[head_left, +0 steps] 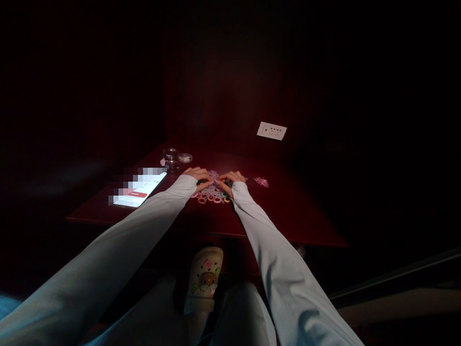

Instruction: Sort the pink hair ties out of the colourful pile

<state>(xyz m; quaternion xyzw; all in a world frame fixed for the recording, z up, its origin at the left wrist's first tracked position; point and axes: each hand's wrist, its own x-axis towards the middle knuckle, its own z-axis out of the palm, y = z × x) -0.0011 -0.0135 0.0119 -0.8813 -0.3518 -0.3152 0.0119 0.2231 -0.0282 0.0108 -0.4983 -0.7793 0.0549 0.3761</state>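
Observation:
A loose pile of small hair ties point(211, 197), in pink, lilac, green and yellow, lies on the dark red table point(288, 211). Over it, my left hand point(199, 176) has its thumb and fingertips drawn together at the middle of the heap. My right hand point(231, 180) comes from the other side in a similar pinch, its fingertips close to the left ones. What sits between the fingertips is too small and dim to name. Right of my right hand lies a separate small bunch of pink bands point(261, 181).
A lit phone point(142, 192) lies left of my left arm. Behind it stand a clear round jar point(170, 158) and a small clear round lid or dish point(185, 158). A white wall socket point(272, 130) is at the back. Below the table edge shows a clog point(204, 276).

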